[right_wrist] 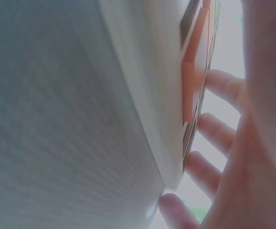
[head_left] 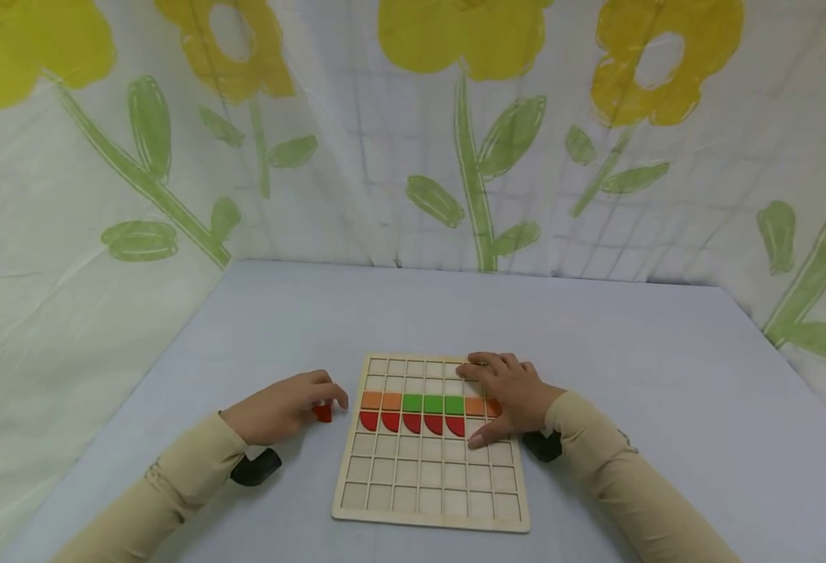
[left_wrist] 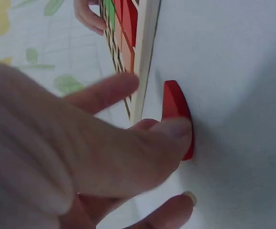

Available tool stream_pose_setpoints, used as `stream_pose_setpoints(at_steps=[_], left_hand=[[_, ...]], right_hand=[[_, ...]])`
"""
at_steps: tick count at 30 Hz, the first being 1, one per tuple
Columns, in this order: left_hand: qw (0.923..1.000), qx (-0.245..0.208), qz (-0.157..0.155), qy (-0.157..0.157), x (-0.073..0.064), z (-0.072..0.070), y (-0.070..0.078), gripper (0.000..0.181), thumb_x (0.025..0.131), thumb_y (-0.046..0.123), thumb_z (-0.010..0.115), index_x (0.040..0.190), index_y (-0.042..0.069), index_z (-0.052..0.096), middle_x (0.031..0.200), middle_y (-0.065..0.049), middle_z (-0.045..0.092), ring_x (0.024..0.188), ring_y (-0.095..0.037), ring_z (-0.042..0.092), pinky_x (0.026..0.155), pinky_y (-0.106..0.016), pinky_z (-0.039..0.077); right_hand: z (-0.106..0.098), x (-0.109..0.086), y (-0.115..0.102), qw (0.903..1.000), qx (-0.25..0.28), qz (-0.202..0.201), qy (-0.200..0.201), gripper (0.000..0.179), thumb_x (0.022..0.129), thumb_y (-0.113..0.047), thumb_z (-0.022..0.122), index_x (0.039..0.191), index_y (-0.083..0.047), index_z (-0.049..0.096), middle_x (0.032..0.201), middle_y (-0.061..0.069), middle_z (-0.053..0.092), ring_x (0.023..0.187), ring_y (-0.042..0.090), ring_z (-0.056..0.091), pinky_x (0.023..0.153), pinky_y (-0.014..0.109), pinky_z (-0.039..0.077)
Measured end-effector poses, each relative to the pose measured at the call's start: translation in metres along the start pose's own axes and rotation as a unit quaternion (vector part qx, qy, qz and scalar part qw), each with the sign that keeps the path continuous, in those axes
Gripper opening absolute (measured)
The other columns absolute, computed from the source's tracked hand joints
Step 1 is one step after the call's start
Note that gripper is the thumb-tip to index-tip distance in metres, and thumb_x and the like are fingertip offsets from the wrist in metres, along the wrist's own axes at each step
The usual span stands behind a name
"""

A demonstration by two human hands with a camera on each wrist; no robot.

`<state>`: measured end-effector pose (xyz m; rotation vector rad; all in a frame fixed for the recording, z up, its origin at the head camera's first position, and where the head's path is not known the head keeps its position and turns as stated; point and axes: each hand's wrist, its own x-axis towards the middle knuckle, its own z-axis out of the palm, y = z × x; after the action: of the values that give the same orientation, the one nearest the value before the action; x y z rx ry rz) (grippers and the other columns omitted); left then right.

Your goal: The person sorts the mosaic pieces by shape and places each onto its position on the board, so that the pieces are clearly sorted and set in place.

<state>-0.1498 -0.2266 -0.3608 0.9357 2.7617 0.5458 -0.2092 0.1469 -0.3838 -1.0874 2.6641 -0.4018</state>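
Observation:
My left hand (head_left: pixel 288 405) is just left of the wooden grid board (head_left: pixel 430 522), pinching a red quarter-circle piece (head_left: pixel 323 412) between thumb and fingers. In the left wrist view, the thumb presses on that red piece (left_wrist: pixel 176 100), low over the table. Spread fingers of my right hand (head_left: pixel 515 395) rest on the board's upper right part and right edge. One row of the board holds orange squares (head_left: pixel 371 401) at both ends and three green squares (head_left: pixel 432 404) between. Below it, several red quarter circles (head_left: pixel 411 423) fill cells from the left; the hand partly covers the right side.
The board lies on a pale table (head_left: pixel 300 313). A dark wrist device (head_left: pixel 256 467) shows under the left wrist, another (head_left: pixel 543 446) under the right. Behind the table hangs a white curtain (head_left: pixel 357 156) with painted yellow flowers.

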Motion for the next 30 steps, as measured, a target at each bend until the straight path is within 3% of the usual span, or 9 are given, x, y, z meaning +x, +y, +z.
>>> stream_pose_setpoints(at_steps=[3, 7, 13, 22, 26, 30], left_hand=[[0.9993, 0.011, -0.036, -0.001, 0.002, 0.0, 0.002, 0.029, 0.081, 0.001, 0.073, 0.106, 0.013, 0.063, 0.097, 0.005, 0.056, 0.088, -0.012, 0.056, 0.078, -0.029, 0.05], [0.9978, 0.017, -0.064, 0.007, -0.001, 0.0, 0.001, 0.023, 0.077, 0.012, 0.08, 0.093, 0.015, 0.063, 0.091, 0.007, 0.054, 0.084, -0.01, 0.052, 0.075, -0.028, 0.048], [0.9993, 0.015, -0.031, 0.017, -0.002, 0.001, 0.0, 0.021, 0.078, 0.011, 0.079, 0.089, 0.016, 0.061, 0.088, 0.009, 0.053, 0.082, -0.009, 0.05, 0.073, -0.026, 0.047], [0.9996, -0.016, -0.006, 0.021, 0.004, 0.0, 0.004, 0.023, 0.084, 0.009, 0.073, 0.106, 0.011, 0.063, 0.095, 0.01, 0.062, 0.088, -0.009, 0.057, 0.079, -0.031, 0.05], [0.9988, -0.01, 0.031, 0.038, 0.017, -0.002, 0.011, 0.025, 0.086, 0.012, 0.071, 0.109, 0.01, 0.063, 0.098, 0.007, 0.063, 0.086, -0.007, 0.057, 0.077, -0.03, 0.051], [0.9956, -0.002, 0.08, 0.049, 0.036, -0.003, 0.024, 0.017, 0.088, 0.016, 0.071, 0.103, 0.015, 0.064, 0.097, 0.008, 0.063, 0.084, -0.004, 0.057, 0.077, -0.03, 0.051]], right_hand=[[-0.001, 0.0, 0.0, 1.0, -0.003, 0.003, 0.0, 0.102, 0.067, -0.071, 0.072, 0.146, -0.019, 0.035, 0.151, 0.01, 0.028, 0.13, 0.035, 0.031, 0.092, 0.055, 0.032], [-0.002, 0.001, -0.002, 1.0, 0.0, 0.001, -0.004, 0.102, 0.067, -0.071, 0.072, 0.146, -0.02, 0.034, 0.151, 0.009, 0.028, 0.131, 0.034, 0.03, 0.092, 0.055, 0.032], [-0.002, 0.0, -0.002, 0.9999, 0.0, 0.008, -0.009, 0.102, 0.066, -0.072, 0.071, 0.147, -0.022, 0.034, 0.152, 0.008, 0.027, 0.132, 0.033, 0.029, 0.093, 0.054, 0.031], [0.001, -0.001, -0.003, 0.9999, 0.002, 0.011, -0.009, 0.103, 0.066, -0.071, 0.072, 0.147, -0.02, 0.034, 0.152, 0.009, 0.027, 0.131, 0.033, 0.03, 0.093, 0.055, 0.031], [0.001, 0.001, -0.002, 1.0, 0.003, 0.003, -0.007, 0.106, 0.065, -0.071, 0.072, 0.148, -0.019, 0.031, 0.152, 0.011, 0.028, 0.132, 0.034, 0.031, 0.094, 0.057, 0.032], [-0.004, 0.001, 0.003, 0.9996, 0.011, -0.005, -0.027, 0.116, 0.062, -0.071, 0.075, 0.151, -0.019, 0.024, 0.154, 0.01, 0.024, 0.136, 0.034, 0.028, 0.099, 0.059, 0.032]])
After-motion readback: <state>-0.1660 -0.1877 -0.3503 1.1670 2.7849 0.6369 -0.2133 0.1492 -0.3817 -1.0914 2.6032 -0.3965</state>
